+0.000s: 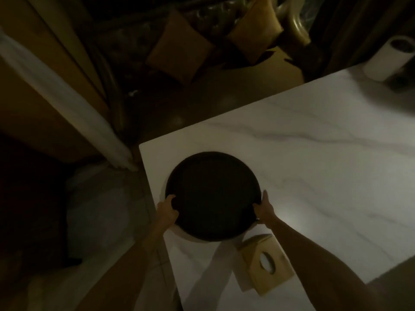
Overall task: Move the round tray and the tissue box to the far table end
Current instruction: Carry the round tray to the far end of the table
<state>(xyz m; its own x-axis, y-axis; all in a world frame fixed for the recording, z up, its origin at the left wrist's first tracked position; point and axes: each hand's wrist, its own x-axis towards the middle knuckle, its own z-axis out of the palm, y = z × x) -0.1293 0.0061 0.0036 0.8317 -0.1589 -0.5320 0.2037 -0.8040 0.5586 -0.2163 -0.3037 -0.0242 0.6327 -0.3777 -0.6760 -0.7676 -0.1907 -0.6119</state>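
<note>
Dimly, white marble table (314, 142) fronts cushioned sofa (179, 52).

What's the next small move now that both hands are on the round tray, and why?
Probably set the round tray down flat near the table's far corner and let go. The left hand and right hand grip opposite rims, and the tray already sits over the far end, seemingly just above the marble. The tissue box still waits on the near side, so it goes next.

Dim, soft frame — corners sink to black, edges bend
</note>
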